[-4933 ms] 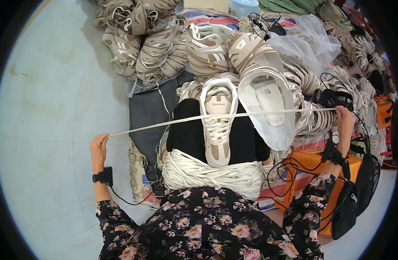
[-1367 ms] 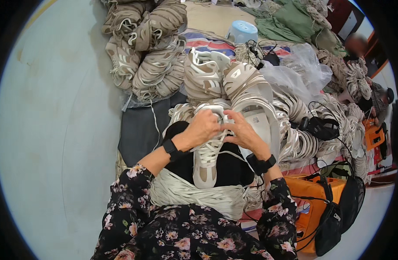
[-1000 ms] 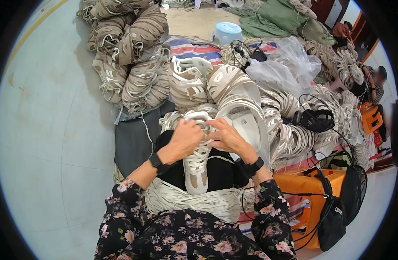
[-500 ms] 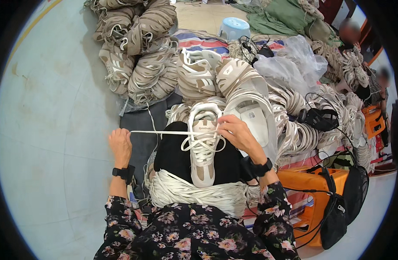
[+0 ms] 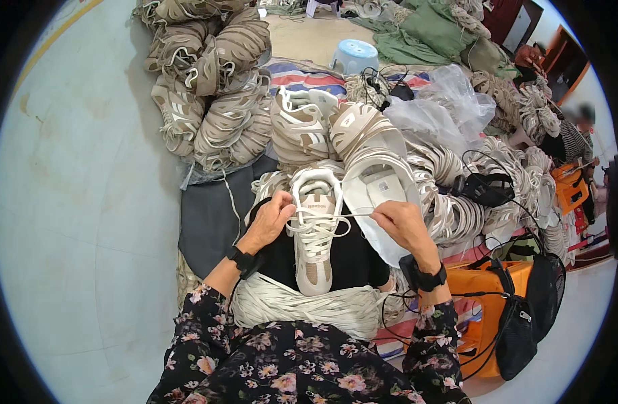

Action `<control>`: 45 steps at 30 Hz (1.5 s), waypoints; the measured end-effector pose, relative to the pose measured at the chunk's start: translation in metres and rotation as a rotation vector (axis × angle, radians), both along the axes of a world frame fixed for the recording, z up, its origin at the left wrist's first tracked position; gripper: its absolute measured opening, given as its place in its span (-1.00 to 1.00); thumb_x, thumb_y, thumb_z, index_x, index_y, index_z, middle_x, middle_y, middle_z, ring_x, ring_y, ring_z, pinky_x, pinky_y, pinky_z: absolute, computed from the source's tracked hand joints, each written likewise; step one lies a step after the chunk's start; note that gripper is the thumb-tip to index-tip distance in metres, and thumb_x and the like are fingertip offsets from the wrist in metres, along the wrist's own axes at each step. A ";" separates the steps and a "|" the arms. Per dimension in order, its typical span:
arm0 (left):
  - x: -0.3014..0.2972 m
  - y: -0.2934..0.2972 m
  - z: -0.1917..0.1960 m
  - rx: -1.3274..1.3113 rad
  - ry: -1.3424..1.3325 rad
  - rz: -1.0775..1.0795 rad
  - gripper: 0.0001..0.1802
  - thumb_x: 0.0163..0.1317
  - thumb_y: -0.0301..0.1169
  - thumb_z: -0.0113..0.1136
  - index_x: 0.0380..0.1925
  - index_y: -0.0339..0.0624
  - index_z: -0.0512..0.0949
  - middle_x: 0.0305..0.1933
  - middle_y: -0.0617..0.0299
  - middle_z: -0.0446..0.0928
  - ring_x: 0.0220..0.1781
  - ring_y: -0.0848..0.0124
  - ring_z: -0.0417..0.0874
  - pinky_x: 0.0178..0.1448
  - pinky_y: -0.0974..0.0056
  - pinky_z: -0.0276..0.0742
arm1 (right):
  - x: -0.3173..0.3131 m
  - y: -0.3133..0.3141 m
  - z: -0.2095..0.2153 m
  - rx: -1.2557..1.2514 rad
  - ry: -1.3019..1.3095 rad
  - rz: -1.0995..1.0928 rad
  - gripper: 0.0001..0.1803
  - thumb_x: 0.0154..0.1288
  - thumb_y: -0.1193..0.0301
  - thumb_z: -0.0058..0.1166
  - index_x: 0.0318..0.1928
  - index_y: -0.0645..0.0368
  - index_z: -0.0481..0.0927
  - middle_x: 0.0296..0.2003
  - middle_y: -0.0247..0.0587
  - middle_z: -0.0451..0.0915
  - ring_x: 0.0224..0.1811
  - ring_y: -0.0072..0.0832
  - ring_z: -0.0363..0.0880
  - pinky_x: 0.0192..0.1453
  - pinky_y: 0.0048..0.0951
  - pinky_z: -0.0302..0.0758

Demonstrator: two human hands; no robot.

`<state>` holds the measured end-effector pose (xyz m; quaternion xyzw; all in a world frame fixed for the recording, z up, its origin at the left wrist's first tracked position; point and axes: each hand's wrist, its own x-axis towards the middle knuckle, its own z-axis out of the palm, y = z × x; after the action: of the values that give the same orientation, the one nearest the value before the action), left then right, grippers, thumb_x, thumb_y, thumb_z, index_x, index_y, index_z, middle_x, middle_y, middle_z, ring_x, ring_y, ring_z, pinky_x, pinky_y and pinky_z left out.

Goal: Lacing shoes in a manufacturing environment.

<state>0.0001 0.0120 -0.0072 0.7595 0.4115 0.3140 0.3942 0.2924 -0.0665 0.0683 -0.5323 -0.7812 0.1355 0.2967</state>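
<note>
A beige and white sneaker upper (image 5: 314, 269) without a visible sole lies toe toward me on my black-clad lap, its white shoelace (image 5: 317, 232) crossing the tongue in loose loops. My right hand (image 5: 404, 229) is closed, pinching a length of lace drawn taut to the right of the upper. At the upper's left eyelet edge, my left hand (image 5: 268, 221) has its fingertips pressed together; whether they grip lace or the edge is hidden. Across my lap, below the toe, lies a thick bundle of white laces (image 5: 302, 306).
Stacked sneaker uppers (image 5: 299, 128) stand just ahead, with a larger heap (image 5: 214, 81) at far left. Nested white-lined uppers (image 5: 383, 182) sit right of my lap. An orange stool (image 5: 480, 337) with black bags (image 5: 524, 323) and cables is at lower right. Beyond are plastic bags (image 5: 450, 111) and a blue stool (image 5: 354, 56).
My left hand has come in from far left to the upper's left edge. My right hand has moved away rightward, stretching lace on that side. The lace stretched leftward is gone.
</note>
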 end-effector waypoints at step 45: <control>-0.016 -0.028 -0.004 -0.545 -0.279 -0.127 -0.71 0.20 -0.54 -0.08 -0.05 -0.26 0.37 -0.21 0.27 0.48 -0.34 0.60 0.52 -0.35 0.53 0.38 | -0.002 -0.030 -0.023 -0.375 1.563 -0.086 -0.91 0.30 0.50 -0.05 -0.20 0.23 0.42 -0.46 -0.16 0.53 -0.68 -0.59 0.37 -0.72 -0.61 0.33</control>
<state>-0.0156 -0.0163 -0.0109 0.5995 0.3740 0.2680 0.6549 0.2903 -0.0967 0.0455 -0.3542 -0.2907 0.5862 0.6681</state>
